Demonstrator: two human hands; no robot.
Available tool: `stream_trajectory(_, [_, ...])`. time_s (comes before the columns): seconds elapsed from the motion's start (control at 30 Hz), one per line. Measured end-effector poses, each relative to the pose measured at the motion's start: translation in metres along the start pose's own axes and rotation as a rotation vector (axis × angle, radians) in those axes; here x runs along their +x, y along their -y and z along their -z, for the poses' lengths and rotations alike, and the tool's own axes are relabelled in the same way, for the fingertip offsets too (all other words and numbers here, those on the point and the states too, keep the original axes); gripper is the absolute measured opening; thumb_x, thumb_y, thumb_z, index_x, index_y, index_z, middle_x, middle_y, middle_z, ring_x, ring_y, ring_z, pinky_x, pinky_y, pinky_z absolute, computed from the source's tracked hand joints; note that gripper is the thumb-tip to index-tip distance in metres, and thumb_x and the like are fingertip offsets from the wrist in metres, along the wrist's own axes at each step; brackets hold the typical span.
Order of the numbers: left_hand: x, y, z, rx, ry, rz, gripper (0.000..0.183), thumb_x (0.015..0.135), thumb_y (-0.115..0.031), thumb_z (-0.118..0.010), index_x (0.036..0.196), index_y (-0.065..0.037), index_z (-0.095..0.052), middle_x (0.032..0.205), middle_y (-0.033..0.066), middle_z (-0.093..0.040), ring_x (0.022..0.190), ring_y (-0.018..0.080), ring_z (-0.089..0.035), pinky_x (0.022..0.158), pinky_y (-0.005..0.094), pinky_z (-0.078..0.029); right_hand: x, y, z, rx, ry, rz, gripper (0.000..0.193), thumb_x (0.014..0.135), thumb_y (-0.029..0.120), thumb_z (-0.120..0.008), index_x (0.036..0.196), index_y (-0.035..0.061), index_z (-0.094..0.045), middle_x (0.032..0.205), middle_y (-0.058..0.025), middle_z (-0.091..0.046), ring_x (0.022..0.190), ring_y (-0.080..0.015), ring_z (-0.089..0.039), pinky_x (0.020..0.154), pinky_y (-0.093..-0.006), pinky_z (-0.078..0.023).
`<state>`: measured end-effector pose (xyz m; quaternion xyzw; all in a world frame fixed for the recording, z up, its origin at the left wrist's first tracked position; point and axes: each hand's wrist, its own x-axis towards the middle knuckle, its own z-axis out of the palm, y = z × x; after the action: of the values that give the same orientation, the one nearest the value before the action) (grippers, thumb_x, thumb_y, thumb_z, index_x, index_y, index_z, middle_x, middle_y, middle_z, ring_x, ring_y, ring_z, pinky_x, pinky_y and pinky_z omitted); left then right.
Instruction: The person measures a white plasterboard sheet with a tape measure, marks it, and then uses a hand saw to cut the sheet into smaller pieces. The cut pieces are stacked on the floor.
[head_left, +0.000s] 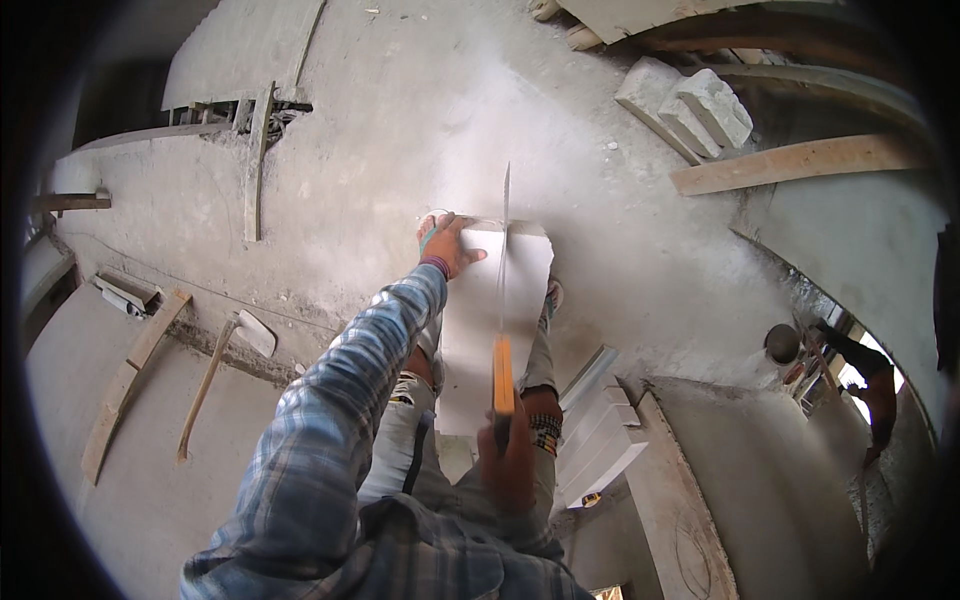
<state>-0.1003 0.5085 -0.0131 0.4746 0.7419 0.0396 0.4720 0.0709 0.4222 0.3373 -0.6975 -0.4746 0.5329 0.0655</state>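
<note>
A long white lightweight building block (467, 345) lies lengthwise between my legs, its far end toward the floor ahead. My left hand (450, 246) grips its far left corner, thumb on the top face and fingers over the edge. In my right hand (508, 465) is a hand saw (503, 375) with an orange and black handle. Its thin blade points away from me, seen nearly edge-on over the right part of the block's far end, its tip reaching beyond it. How deep the teeth sit in the block I cannot tell.
White dust covers the floor (480, 110) ahead. More white blocks (600, 445) and a tape measure (591, 499) are at my right. Rough blocks (690, 105) and planks (800, 163) lie far right. A long-handled tool (207, 385) lies left. Another person (875, 390) is at the right edge.
</note>
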Motion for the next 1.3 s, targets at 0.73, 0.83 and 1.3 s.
stream_trajectory(0.73, [-0.027, -0.038, 0.02, 0.2, -0.015, 0.12, 0.083, 0.064, -0.034, -0.089, 0.137, -0.026, -0.05, 0.147, 0.009, -0.042, 0.144, 0.0435, -0.024, 0.119, 0.0534, -0.016, -0.012, 0.007, 0.008, -0.276, -0.103, -0.02, 0.05, 0.095, 0.019, -0.059, 0.14, 0.0018, -0.046, 0.121, -0.0239, -0.062, 0.107, -0.0369, -0.063, 0.089, -0.0403, -0.051])
stream_trajectory(0.83, [-0.029, -0.067, 0.022, 0.123, 0.031, 0.114, 0.086, 0.06, -0.02, -0.091, 0.135, -0.017, -0.048, 0.15, 0.015, -0.037, 0.144, 0.0434, -0.023, 0.12, 0.0528, -0.019, 0.086, -0.019, -0.012, -0.204, -0.134, -0.03, 0.05, 0.095, 0.019, -0.057, 0.141, 0.0017, -0.045, 0.122, -0.0246, -0.061, 0.109, -0.0381, -0.062, 0.09, -0.0409, -0.05])
stream_trajectory(1.3, [-0.027, -0.062, 0.026, 0.014, 0.045, 0.124, 0.085, 0.06, -0.022, -0.09, 0.134, -0.018, -0.047, 0.149, 0.0164, -0.038, 0.145, 0.043, -0.022, 0.121, 0.0513, -0.016, 0.098, -0.043, -0.031, -0.192, -0.241, 0.051, 0.045, 0.092, 0.021, -0.062, 0.131, 0.0024, -0.051, 0.109, -0.0256, -0.064, 0.098, -0.041, -0.064, 0.082, -0.0459, -0.05])
